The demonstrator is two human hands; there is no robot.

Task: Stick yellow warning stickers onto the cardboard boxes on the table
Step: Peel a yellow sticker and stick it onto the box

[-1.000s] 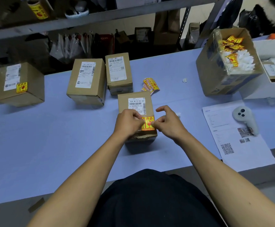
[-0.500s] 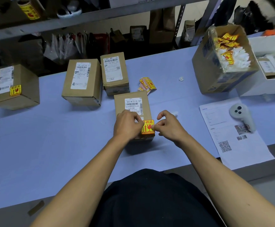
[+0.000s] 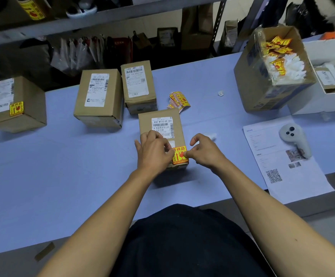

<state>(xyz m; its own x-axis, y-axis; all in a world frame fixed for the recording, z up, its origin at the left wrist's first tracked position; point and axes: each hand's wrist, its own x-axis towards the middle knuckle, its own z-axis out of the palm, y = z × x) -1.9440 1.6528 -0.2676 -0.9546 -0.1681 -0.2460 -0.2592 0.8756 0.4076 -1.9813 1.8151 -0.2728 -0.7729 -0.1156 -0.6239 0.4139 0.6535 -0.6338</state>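
A small cardboard box (image 3: 161,114) with a white shipping label stands in front of me on the blue table (image 3: 62,176). A yellow warning sticker (image 3: 179,151) lies on its near top corner. My left hand (image 3: 154,150) rests on the box and touches the sticker's left edge. My right hand (image 3: 206,149) presses its thumb and forefinger on the sticker's right edge. Two more boxes (image 3: 99,96) (image 3: 137,84) stand behind without yellow stickers. A box (image 3: 15,102) at far left carries one. A pile of loose yellow stickers (image 3: 179,99) lies behind the near box.
An open carton (image 3: 262,80) with yellow stickers and white backing scraps stands at the right, beside a white box (image 3: 322,100). A printed sheet (image 3: 286,162) with a white controller (image 3: 294,138) on it lies at the right. A shelf with bags runs along the back.
Both hands stay on the sticker on the near box. The fingers have shifted slightly along its edges, and the sticker sits flatter on the cardboard.
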